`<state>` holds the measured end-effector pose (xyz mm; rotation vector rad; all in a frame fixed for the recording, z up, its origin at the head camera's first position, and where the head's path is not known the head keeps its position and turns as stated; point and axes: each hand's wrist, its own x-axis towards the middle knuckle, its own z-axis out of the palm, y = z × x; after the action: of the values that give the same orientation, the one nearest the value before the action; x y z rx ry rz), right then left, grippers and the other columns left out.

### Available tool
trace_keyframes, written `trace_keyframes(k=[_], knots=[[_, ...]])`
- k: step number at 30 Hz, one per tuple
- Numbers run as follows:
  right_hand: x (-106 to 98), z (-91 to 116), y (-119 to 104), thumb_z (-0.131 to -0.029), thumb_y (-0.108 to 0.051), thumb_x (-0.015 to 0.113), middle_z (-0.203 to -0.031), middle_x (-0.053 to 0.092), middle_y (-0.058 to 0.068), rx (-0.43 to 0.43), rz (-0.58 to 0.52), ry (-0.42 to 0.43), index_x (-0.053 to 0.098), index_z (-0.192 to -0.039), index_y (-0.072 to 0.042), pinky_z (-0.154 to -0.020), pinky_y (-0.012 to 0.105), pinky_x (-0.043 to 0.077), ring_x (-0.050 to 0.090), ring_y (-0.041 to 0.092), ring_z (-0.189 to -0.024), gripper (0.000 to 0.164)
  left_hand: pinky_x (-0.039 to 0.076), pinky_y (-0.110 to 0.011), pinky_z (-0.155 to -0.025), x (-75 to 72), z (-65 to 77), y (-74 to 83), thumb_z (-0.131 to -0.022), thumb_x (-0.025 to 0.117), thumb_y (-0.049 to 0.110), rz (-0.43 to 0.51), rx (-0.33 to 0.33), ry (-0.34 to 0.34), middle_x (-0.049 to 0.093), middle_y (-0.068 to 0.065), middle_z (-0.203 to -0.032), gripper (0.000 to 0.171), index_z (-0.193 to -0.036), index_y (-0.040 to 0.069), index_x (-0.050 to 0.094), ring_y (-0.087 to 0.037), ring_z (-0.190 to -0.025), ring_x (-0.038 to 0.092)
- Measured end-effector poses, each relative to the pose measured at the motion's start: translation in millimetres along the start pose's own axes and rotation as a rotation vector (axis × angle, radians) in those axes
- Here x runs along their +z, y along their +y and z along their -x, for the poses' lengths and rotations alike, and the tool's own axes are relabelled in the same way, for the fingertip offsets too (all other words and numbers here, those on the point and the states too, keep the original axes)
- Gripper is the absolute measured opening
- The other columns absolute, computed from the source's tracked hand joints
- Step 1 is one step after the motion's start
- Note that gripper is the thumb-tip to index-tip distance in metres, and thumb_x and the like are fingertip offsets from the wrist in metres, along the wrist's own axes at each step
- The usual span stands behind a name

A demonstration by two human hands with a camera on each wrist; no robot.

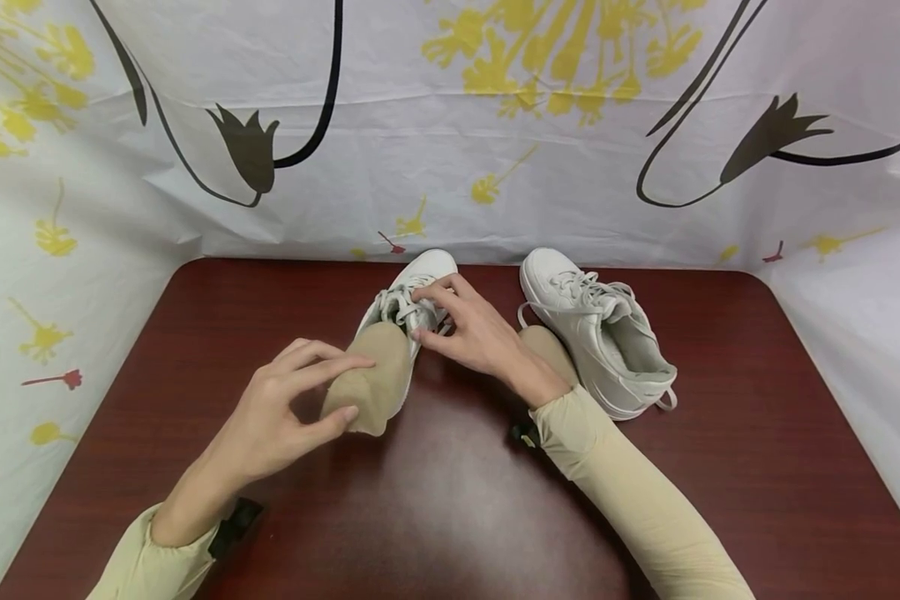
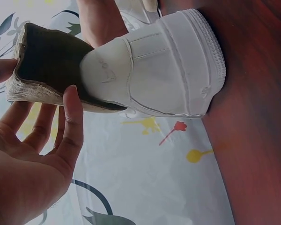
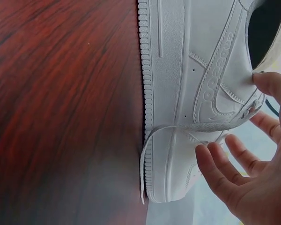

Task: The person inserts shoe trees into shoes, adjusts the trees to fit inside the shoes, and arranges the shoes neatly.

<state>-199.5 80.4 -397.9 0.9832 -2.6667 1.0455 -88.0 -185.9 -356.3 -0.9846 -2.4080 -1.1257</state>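
A white sneaker (image 1: 438,262) stands at the table's middle back, toe away from me. A beige insole (image 1: 378,358) rises out of its opening, bent with its dark side inward in the left wrist view (image 2: 51,61). My left hand (image 1: 281,417) grips the insole by its edges between thumb and fingers. My right hand (image 1: 476,329) holds the sneaker at its laces, the thumb on the near side of the opening and the index finger across. Its other fingers hang loose beside the shoe (image 3: 243,168). How far the insole reaches inside is hidden.
To the right, a second white sneaker (image 1: 600,362) stands with loose laces. Against its left side lies another beige insole (image 1: 543,342), partly behind my right wrist. A dark red table (image 1: 450,517) lies beneath, with a flower-patterned white sheet (image 1: 450,167) around it.
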Motion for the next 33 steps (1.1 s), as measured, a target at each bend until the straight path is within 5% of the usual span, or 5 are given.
trace_keyframes(k=[15,33], knots=[[1,2,0,-0.089,-0.043,0.074,-0.122,0.051,0.001,-0.028,0.032,0.021,0.061,-0.131,-0.022,-0.084,0.032,0.047,0.061,0.022,-0.098,0.048,0.042,-0.025,-0.083,0.6,1.6,-6.4,-0.082,0.079,0.018,0.013,-0.083,-0.055,0.063,0.012,-0.111,0.046,-0.126,0.024,0.069,-0.01,-0.107,0.053],[0,7,-12,-0.09,-0.042,0.073,-0.122,0.054,0.001,0.03,0.116,0.016,0.061,-0.134,-0.023,-0.078,0.035,0.05,0.064,0.022,-0.091,0.049,0.041,-0.023,-0.078,0.3,-0.9,-10.2,-0.081,0.08,0.018,0.015,-0.064,-0.065,0.063,0.011,-0.112,0.047,-0.126,0.023,0.069,-0.009,-0.101,0.053]])
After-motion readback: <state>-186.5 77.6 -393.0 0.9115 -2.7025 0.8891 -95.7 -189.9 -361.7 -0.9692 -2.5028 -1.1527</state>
